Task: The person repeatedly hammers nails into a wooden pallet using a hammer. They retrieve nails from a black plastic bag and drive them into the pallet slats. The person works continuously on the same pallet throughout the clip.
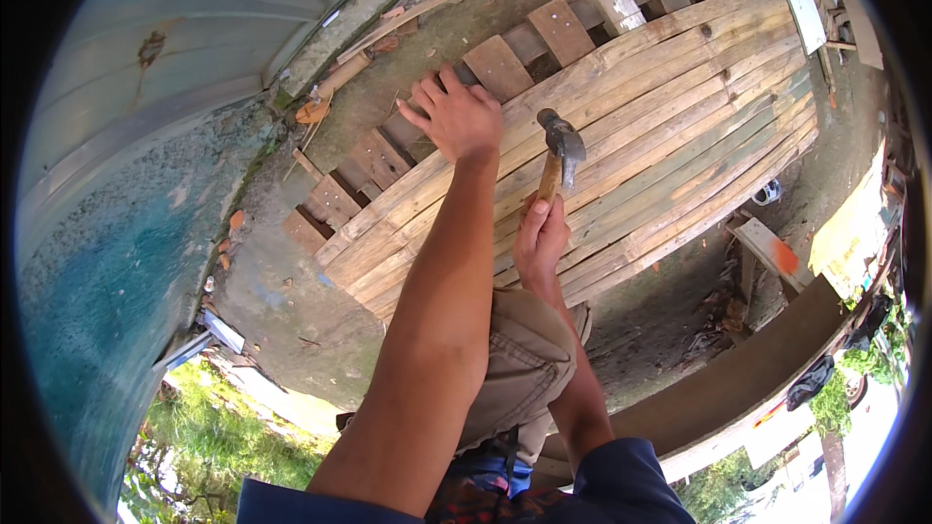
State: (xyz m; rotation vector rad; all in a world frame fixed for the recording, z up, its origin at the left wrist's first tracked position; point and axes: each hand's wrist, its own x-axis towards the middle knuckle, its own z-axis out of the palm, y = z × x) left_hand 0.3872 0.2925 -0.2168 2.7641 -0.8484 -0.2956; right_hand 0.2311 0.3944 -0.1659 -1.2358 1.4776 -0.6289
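Note:
My right hand [541, 241] is wrapped round the wooden handle of a claw hammer [561, 141]. The dark metal head is raised over a long panel of joined wooden planks [670, 87]. My left hand [454, 116] reaches to the panel's far edge with its fingers spread. Beneath and beside it are short wood blocks [380, 157] that stick out in a row from under that edge. Whether the left fingertips touch a block, I cannot tell. No nail shows in either hand.
A teal and grey wall [107, 272] rises on the left. Wood scraps [417, 17] lie on the ground beyond the blocks. At the right are a board with an orange patch [772, 250] and a small can [768, 192]. My knee [529, 349] is against the panel's near side.

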